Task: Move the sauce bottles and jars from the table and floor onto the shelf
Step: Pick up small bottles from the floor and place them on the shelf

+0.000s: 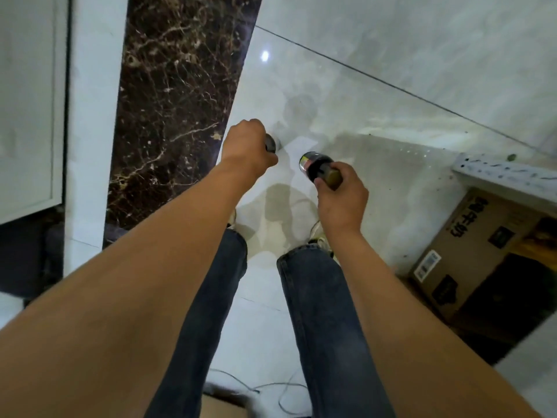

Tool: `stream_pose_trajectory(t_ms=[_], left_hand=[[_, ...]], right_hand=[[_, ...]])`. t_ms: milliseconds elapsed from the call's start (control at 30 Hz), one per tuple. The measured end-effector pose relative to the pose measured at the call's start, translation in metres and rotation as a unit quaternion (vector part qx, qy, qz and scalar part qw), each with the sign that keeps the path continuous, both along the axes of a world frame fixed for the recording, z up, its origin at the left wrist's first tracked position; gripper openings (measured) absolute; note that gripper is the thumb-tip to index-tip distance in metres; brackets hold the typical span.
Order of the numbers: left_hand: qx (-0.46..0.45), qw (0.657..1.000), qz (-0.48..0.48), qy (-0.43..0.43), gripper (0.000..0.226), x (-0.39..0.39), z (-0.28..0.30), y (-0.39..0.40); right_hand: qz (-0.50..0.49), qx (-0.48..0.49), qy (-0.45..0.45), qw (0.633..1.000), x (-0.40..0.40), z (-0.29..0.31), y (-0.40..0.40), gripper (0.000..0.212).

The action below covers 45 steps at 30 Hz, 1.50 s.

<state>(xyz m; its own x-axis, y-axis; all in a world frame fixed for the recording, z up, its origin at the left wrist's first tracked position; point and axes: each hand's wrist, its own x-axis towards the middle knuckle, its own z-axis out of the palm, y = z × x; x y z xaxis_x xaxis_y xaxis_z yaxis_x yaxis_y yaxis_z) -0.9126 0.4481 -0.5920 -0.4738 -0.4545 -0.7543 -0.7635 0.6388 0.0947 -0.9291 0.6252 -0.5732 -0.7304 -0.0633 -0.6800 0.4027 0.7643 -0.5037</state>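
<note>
I stood over the pale tiled floor (391, 70) with one thing in each hand, so this was the carrying stage of a load, not the placing of it. My right hand (342, 197) was curled round the olive-green cap end of a dark sauce bottle (316, 165), which pointed away from me and hung clear above the floor, its coloured label just showing at the far end. My left hand (247, 147) was closed in a fist round a second container (271, 143); only a small dark and silvery part stuck out beyond my knuckles, too little for me to say whether it was a bottle or a jar. It too was held off the floor, left of the sauce bottle and apart from it.

Neither the table nor any other bottle or jar showed in the view, so I could not tell how many were already put away or how many remained. A white perforated metal edge (506, 171) lay right of the sauce bottle, with a printed cardboard box (470, 254) beneath it; I judged it might be the shelf, but could not be sure. What was plain was that these two were lifted and not yet set down, so both still had to be placed.
</note>
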Motion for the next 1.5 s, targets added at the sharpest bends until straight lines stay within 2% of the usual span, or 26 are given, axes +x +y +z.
stream_pose_trajectory(t_ms=[267, 333, 400, 600, 733, 867, 1000, 1133, 1267, 1400, 1500], left_hand=[[0.019, 0.999, -0.016, 0.031, 0.042, 0.029, 0.128, 0.000], [0.027, 0.998, -0.022, 0.057, 0.041, 0.042, 0.196, 0.000], [0.029, 0.997, -0.013, 0.069, 0.042, 0.047, 0.214, -0.002], [0.002, 0.983, -0.071, 0.170, 0.038, 0.045, 0.418, -0.013], [-0.017, 0.961, -0.091, 0.262, 0.035, 0.058, 0.512, -0.022], [-0.005, 0.914, -0.178, 0.363, 0.032, 0.048, 0.601, -0.035], [0.007, 0.848, -0.301, 0.435, 0.036, 0.026, 0.693, -0.037], [0.035, 0.783, -0.366, 0.503, 0.037, 0.016, 0.762, -0.036], [0.054, 0.710, -0.458, 0.533, 0.036, 0.011, 0.833, -0.021], [0.080, 0.658, -0.500, 0.557, 0.040, 0.009, 0.901, 0.004], [0.104, 0.629, -0.509, 0.579, 0.040, 0.015, 0.951, 0.031]], right_hand=[[-0.021, -0.003, -0.009, 1.000, 0.027, 0.110, 0.005, 0.035], [-0.022, -0.017, -0.006, 1.000, 0.025, 0.167, 0.010, 0.036], [-0.022, -0.006, -0.012, 1.000, 0.022, 0.176, 0.012, 0.037], [-0.060, -0.093, 0.047, 0.993, -0.004, 0.356, 0.008, 0.052], [-0.075, -0.158, 0.113, 0.978, -0.017, 0.460, 0.001, 0.044], [-0.072, -0.219, 0.179, 0.957, -0.015, 0.557, -0.007, 0.039], [-0.095, -0.252, 0.256, 0.928, 0.000, 0.650, -0.009, 0.034], [-0.141, -0.292, 0.325, 0.888, 0.020, 0.721, -0.008, 0.029], [-0.197, -0.316, 0.389, 0.843, 0.046, 0.782, 0.000, 0.034], [-0.230, -0.323, 0.455, 0.797, 0.072, 0.839, 0.021, 0.035], [-0.227, -0.310, 0.513, 0.767, 0.096, 0.881, 0.043, 0.027]])
